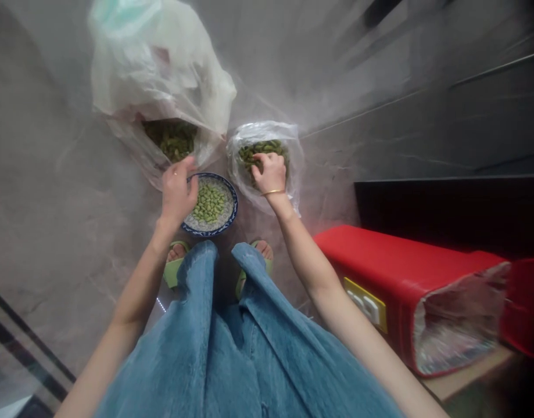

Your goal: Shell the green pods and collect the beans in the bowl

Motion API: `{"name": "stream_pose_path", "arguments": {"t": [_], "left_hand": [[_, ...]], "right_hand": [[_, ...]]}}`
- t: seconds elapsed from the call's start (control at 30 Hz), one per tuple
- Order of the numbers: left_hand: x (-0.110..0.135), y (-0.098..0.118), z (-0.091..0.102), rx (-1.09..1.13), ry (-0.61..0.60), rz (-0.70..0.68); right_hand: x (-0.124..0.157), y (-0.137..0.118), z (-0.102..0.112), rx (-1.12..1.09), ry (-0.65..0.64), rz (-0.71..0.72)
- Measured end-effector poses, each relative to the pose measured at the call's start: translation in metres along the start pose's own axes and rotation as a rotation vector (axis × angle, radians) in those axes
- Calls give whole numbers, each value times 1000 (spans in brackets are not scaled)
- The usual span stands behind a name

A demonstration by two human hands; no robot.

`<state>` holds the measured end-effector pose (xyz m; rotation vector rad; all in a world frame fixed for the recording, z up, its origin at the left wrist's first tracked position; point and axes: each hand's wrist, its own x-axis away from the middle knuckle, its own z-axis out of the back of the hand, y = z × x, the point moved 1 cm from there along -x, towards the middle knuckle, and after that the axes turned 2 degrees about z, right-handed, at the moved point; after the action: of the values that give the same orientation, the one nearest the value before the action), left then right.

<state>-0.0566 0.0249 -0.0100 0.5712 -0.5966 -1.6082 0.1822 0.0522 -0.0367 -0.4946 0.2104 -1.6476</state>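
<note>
A patterned, blue-rimmed bowl holds a heap of shelled green beans. My left hand hovers over the bowl's left edge, beside the mouth of a large white plastic bag. Its thumb and fingers look apart, and I make out nothing between them. Green bean pods show inside that bag. To the right stands a smaller clear plastic bag with more dark green pods. Over these pods my right hand is lowered, fingers bent and thumb apart, with nothing visible in its grasp.
The bowl and bags stand on a grey stone-look floor. My feet in green slippers are just in front of the bowl. A red bin lined with a plastic bag is at the right, beside a dark cabinet base.
</note>
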Motion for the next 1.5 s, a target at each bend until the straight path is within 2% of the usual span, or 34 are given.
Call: {"name": "stream_pose_path", "arguments": {"t": [0.1, 0.23, 0.37, 0.43, 0.5, 0.57, 0.63, 0.7, 0.83, 0.93, 1.03, 1.13, 1.2, 1.33, 1.37, 1.43, 1.5], "left_hand": [[12, 9, -10, 16, -40, -54], [19, 13, -11, 32, -56, -98], [22, 16, -8, 86, -26, -125], [21, 20, -7, 131, -3, -141], [21, 27, -8, 181, 3, -176], [20, 35, -9, 226, -26, -234], [22, 41, -10, 262, -78, -294], [24, 44, -11, 299, -102, -319], [31, 42, -10, 326, 4, -312], [33, 39, -10, 227, 72, -399], [34, 38, -12, 93, 30, -469], [37, 38, -13, 56, -33, -443], [40, 38, -12, 110, -66, -411], [44, 37, -6, 206, -137, -394], [44, 36, -5, 199, -157, -399], [44, 34, -2, 164, -194, -407], [43, 32, -1, 137, -226, -402]], "right_hand": [[-14, 1, -9, 157, -108, 52], [-16, -4, -12, 152, -96, 65], [0, -3, 12, 30, 10, 9], [15, -5, 28, -152, 49, 17], [31, -11, 39, -438, -49, 71], [47, -21, 43, -685, -259, 115], [58, -31, 42, -843, -439, 140], [64, -40, 38, -938, -513, 137], [67, -53, 28, -1062, -461, 21], [73, -64, 16, -1211, -524, -153], [82, -72, 4, -1384, -545, -376], [87, -74, -3, -1440, -507, -482], [88, -71, -3, -1441, -574, -504], [86, -64, 2, -1438, -933, -522], [86, -63, 4, -1444, -985, -522], [85, -62, 4, -1481, -1000, -534], [86, -63, 2, -1525, -958, -556]]}}
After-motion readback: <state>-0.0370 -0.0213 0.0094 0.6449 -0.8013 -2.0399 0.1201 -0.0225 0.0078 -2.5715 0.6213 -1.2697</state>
